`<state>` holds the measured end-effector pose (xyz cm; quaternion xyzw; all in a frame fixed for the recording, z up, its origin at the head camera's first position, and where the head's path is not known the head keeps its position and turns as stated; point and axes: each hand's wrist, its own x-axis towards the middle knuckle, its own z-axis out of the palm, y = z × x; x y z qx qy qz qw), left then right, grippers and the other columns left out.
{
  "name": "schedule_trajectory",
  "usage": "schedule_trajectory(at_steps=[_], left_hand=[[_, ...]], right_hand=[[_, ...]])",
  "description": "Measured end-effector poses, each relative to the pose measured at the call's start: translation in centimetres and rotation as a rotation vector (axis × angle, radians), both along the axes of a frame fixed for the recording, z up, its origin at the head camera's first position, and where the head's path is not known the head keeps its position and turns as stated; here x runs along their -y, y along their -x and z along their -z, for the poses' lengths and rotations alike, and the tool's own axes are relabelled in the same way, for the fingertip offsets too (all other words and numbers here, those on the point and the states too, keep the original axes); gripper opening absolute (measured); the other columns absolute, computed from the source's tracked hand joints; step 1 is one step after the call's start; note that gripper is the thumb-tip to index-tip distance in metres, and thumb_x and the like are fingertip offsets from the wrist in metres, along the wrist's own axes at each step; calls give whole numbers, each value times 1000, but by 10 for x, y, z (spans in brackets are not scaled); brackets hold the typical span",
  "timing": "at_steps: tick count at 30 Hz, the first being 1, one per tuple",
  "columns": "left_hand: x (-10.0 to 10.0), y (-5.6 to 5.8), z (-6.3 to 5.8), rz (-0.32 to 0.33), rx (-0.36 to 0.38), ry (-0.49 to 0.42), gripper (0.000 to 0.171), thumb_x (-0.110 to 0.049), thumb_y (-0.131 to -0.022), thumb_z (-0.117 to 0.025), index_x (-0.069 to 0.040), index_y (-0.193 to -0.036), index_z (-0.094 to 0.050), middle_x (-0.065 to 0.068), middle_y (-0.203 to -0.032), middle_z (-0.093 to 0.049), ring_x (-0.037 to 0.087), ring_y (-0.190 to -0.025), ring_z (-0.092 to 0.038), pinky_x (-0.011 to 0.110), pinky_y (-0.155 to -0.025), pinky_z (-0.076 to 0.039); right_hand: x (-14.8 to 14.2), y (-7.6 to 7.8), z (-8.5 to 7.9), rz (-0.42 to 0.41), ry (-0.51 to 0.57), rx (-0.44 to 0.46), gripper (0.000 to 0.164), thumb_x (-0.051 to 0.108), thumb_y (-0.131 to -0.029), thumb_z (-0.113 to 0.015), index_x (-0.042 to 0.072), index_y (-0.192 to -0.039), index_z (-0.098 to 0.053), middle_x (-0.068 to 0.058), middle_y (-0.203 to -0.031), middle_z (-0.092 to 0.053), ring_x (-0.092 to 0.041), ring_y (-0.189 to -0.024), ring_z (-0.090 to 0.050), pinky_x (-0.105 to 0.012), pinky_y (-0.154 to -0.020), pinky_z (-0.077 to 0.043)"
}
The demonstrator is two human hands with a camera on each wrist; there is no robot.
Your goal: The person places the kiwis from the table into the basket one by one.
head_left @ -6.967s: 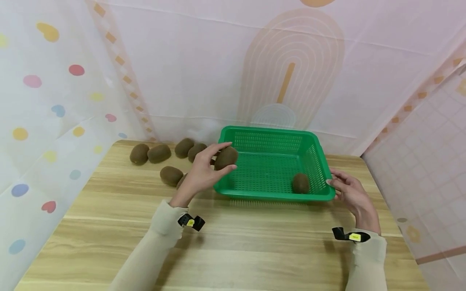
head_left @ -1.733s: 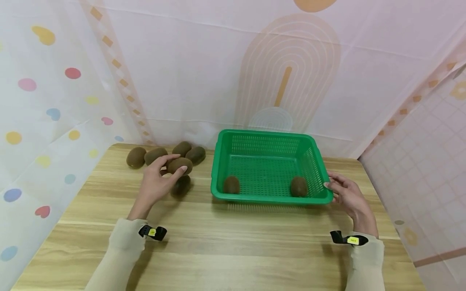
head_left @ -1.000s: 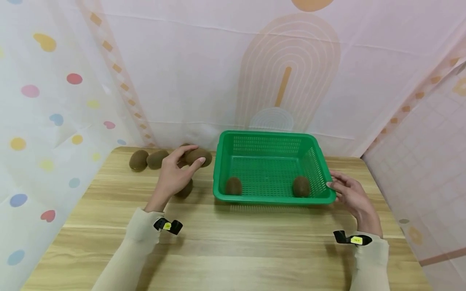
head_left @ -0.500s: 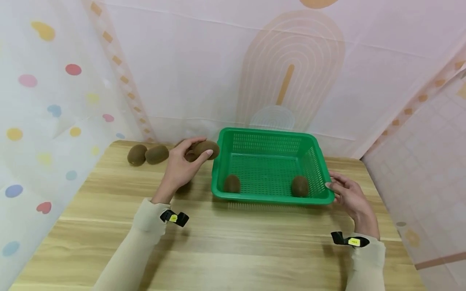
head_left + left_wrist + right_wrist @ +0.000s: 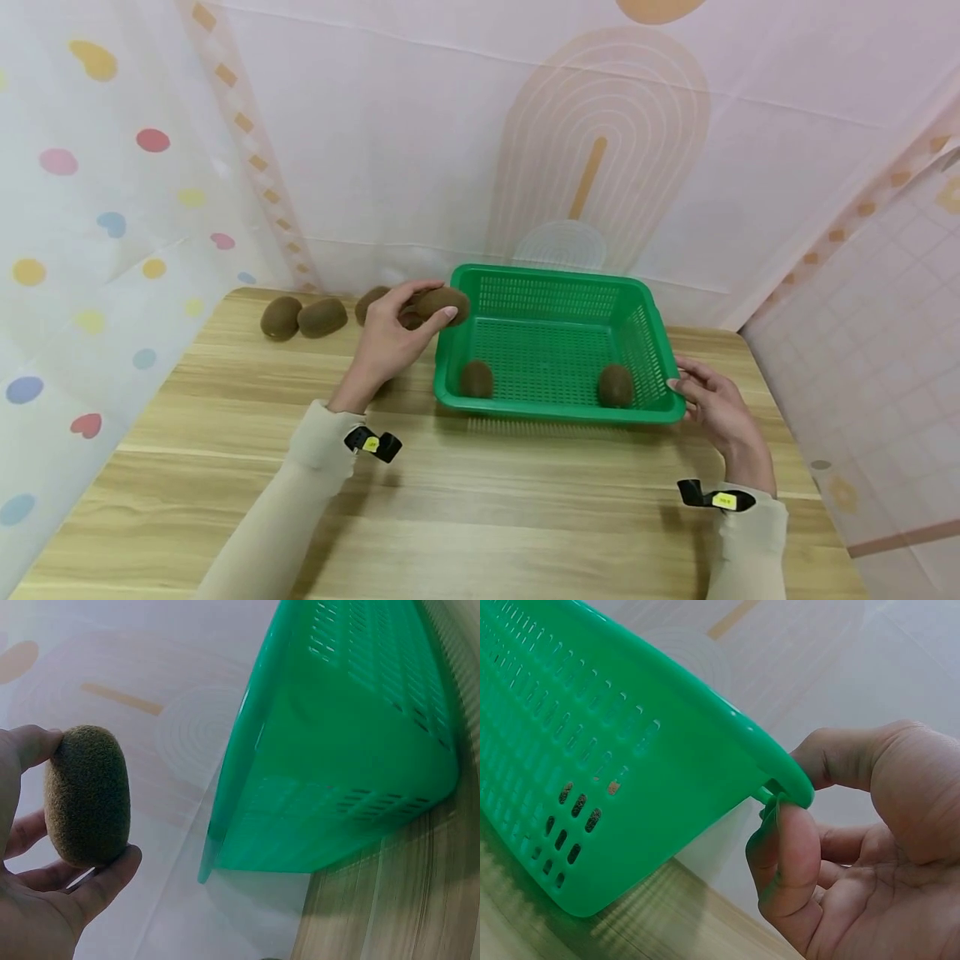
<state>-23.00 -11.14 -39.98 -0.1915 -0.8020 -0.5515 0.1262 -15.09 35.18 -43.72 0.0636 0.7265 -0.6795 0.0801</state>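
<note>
My left hand holds a brown fuzzy kiwi between thumb and fingers, in the air at the left rim of a green plastic basket. In the left wrist view the kiwi is pinched at its two ends, apart from the basket wall. Inside the basket, one kiwi sits at the front left and another kiwi at the front right. My right hand grips the basket's right rim; in the right wrist view the thumb and a finger pinch that rim.
Left of the basket, two kiwis lie touching on the wooden table. Others, such as one kiwi, are partly hidden behind my left hand. A patterned cloth backdrop rises behind the table.
Since 7 s ago a second kiwi has come into the basket's front left. My left hand has lifted another kiwi from the group and carried it right to the rim. The right hand stays put.
</note>
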Motion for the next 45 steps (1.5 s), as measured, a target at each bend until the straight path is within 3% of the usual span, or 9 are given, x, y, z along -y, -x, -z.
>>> schedule_trajectory(at_steps=[9, 14, 24, 31, 38, 45], left_hand=[[-18, 3, -2, 34, -15, 12, 43, -27, -94, -77, -15, -134, -67, 7, -122, -70, 19, -97, -66, 36, -84, -58], [-26, 4, 0, 29, -43, 66, 44, -28, -93, -78, -14, -133, -67, 9, -125, -68, 21, -104, -66, 43, -90, -59], [-30, 7, 7, 59, -43, 66, 41, -21, -95, -76, -8, -132, -66, 15, -127, -63, 31, -115, -65, 50, -97, -58], [-21, 8, 7, 60, -24, 129, 50, -26, -95, -76, -7, -139, -61, 18, -133, -60, 39, -124, -60, 55, -101, -55], [-4, 7, 6, 9, -36, 247, 65, -39, -94, -75, -14, -150, -52, 15, -148, -54, 32, -129, -55, 55, -106, -48], [15, 6, 11, -26, -22, 341, 75, -44, -92, -76, -20, -156, -44, 11, -156, -46, 35, -144, -41, 60, -115, -38]], right_hand=[[-2, 1, -3, -3, 25, 1, 50, 16, -104, -61, 4, -149, -41, 11, -106, -64, -1, -86, -66, -20, -67, -56], [-5, 0, -5, 6, 27, 4, 48, 15, -104, -61, 4, -147, -42, 11, -104, -64, -1, -85, -66, -19, -66, -56], [-5, -1, -3, 0, 23, 9, 47, 17, -104, -62, 6, -146, -44, 11, -104, -65, -1, -83, -66, -19, -64, -54], [-4, 0, -4, 6, 8, 26, 50, 17, -104, -62, 5, -149, -42, 10, -104, -63, -1, -83, -66, -19, -63, -54], [-6, 0, -4, 13, 10, 28, 47, 17, -103, -63, 7, -146, -45, 11, -103, -64, -1, -81, -66, -19, -62, -53], [-5, 0, -3, 7, 9, 14, 47, 16, -104, -62, 6, -146, -45, 10, -103, -64, -1, -80, -66, -19, -61, -53]])
